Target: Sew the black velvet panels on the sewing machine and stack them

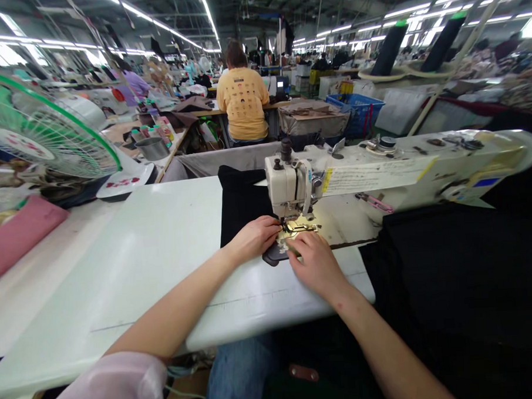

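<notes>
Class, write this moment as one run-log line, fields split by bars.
left hand: over black fabric, near edge | right hand: by needle end of sewing machine, contact unclear | fabric: on white table

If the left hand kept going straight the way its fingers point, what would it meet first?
Going on to the right, the left hand would probably meet the small metal foot under the sewing machine head first; its fingertips look so close that touching can't be ruled out.
</notes>
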Motion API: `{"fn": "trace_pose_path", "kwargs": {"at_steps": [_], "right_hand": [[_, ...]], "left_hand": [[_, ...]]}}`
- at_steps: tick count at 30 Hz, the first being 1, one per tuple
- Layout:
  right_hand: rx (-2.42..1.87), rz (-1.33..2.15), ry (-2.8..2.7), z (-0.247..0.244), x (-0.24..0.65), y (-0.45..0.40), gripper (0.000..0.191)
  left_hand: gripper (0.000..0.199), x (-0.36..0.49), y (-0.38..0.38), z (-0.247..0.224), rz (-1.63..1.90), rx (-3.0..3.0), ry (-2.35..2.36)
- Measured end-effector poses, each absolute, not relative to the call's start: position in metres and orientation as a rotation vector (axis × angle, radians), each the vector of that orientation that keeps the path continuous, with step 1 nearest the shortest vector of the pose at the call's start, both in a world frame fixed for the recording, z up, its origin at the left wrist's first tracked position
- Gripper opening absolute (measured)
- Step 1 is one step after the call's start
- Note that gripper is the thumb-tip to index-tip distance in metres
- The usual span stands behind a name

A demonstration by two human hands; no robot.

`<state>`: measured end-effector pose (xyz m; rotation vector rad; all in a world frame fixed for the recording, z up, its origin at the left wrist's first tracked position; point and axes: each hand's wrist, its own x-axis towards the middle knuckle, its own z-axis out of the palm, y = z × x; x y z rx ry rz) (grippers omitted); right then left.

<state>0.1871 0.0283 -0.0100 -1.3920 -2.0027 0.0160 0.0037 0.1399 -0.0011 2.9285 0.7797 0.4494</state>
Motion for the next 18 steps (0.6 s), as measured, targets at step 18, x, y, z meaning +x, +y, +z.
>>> {"fn": "trace_pose_path", "kwargs": {"at_steps": [18], "right_hand": [[-1.958, -0.079, -1.385, 0.016, 0.384, -0.077, 0.016]], "left_hand": [[0.045, -0.005, 0.161, 0.003, 0.274, 2.836, 1.415]]}}
